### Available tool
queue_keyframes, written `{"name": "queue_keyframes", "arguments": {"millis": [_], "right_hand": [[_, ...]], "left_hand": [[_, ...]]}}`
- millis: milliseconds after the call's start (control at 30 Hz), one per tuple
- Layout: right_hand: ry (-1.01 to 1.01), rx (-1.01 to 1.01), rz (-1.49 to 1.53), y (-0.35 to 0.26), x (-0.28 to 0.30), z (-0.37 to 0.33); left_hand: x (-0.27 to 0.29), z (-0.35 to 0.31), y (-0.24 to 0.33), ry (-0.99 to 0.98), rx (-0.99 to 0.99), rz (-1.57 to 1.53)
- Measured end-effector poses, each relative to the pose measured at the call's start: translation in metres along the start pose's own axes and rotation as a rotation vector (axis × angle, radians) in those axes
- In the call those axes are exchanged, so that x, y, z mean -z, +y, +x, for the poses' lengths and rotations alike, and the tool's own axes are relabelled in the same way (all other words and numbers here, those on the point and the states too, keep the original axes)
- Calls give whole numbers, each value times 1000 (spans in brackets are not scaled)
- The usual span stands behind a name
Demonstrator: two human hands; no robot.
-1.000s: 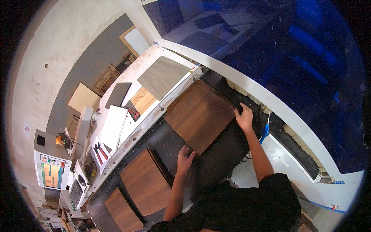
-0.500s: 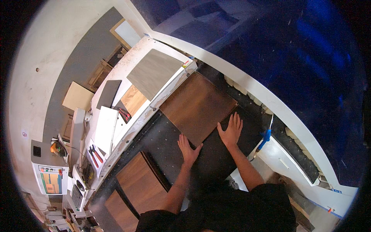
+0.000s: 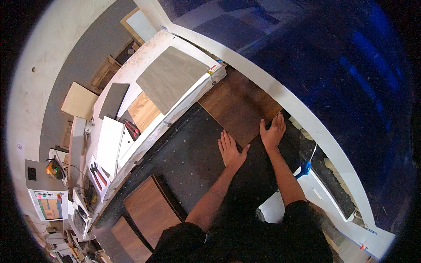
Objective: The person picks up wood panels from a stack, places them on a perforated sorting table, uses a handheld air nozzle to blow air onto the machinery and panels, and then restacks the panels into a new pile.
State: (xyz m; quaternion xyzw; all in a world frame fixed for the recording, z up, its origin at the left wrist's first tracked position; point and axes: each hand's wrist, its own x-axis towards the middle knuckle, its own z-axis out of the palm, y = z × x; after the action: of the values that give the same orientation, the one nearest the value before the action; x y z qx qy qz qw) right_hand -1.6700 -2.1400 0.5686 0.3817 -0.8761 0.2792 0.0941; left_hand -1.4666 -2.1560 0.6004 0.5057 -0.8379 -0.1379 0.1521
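Observation:
A dark brown wood-grain panel (image 3: 241,103) lies flat on the black dotted bed (image 3: 193,147). Its far end passes under the white rim of a machine with a dark blue cover. At the near left edge of the panel, my left hand (image 3: 232,152) rests with fingers stretched out and thumb apart. My right hand (image 3: 273,131) is open too, its fingers against the right side of the panel close to the corner. Neither hand grips anything. More brown wood-grain panels (image 3: 153,206) lie on the bed to the left of my forearm.
The white machine rim (image 3: 280,98) curves across the far side, below the blue cover (image 3: 333,70). On the white ledge (image 3: 169,125) at left are grey and wood-coloured sample boards, red-handled pliers (image 3: 132,128) and dark-handled cutters (image 3: 97,174). A blue air gun (image 3: 303,168) hangs at right.
Both hands and the brown panel have moved farther away and to the right, and the panel's far end has slid under the rim. The view has shifted slightly.

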Motion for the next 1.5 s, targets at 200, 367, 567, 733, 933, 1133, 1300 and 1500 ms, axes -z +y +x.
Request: {"name": "queue_keyframes", "arguments": {"millis": [200, 367, 567, 733, 933, 1133, 1300, 1500], "right_hand": [[72, -120, -37, 9, -19, 34], [75, -147, -138, 38, -27, 56], [-34, -145, 23, 34, -27, 32], [-52, 149, 69, -15, 2, -32], [-129, 147, -22, -19, 17, -29], [-103, 95, -74, -17, 6, -15], [-72, 86, -83, -3, 4, -1], [-60, 72, -77, 0, -3, 4]], "left_hand": [[8, 0, -3, -23, 89, -96], [17, 8, -2, 18, 36, -91], [23, 17, -2, -3, 39, -169], [6, 10, -12, 70, 57, -178], [1, 6, -11, 67, 50, -198], [13, 9, -15, 8, 97, -209], [17, 13, -10, -66, 92, -212], [14, 12, -12, -36, 70, -176]]}}
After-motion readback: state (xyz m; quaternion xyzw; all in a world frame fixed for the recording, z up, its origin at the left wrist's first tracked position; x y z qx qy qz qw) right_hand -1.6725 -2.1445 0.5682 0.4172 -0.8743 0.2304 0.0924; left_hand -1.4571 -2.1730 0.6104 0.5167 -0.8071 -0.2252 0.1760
